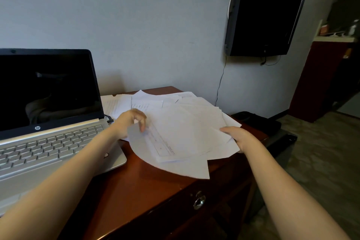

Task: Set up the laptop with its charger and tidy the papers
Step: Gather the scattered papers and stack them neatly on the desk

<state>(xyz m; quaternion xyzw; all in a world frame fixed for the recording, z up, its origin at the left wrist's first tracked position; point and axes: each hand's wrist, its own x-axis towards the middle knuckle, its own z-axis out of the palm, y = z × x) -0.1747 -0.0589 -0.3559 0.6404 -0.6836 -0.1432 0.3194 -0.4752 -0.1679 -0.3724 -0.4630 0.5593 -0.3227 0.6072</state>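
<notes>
A loose spread of white papers point(181, 128) lies on the right half of the dark wooden desk point(148, 187), some sheets hanging over the right edge. My left hand point(130, 121) grips the left edge of the pile, fingers curled over the top sheets. My right hand point(237, 136) holds the right edge, thumb on top and fingers hidden underneath. An open silver laptop point(48, 132) with a dark screen stands at the left. A black charger plug point(109, 119) is at the laptop's right side by the hinge; its cable is hidden behind the papers.
A black wall-mounted TV point(265, 11) hangs at the upper right with a cable running down the wall. A black bag point(257, 121) lies on the floor beside the desk. The desk front has a drawer with a metal ring pull point(199, 201).
</notes>
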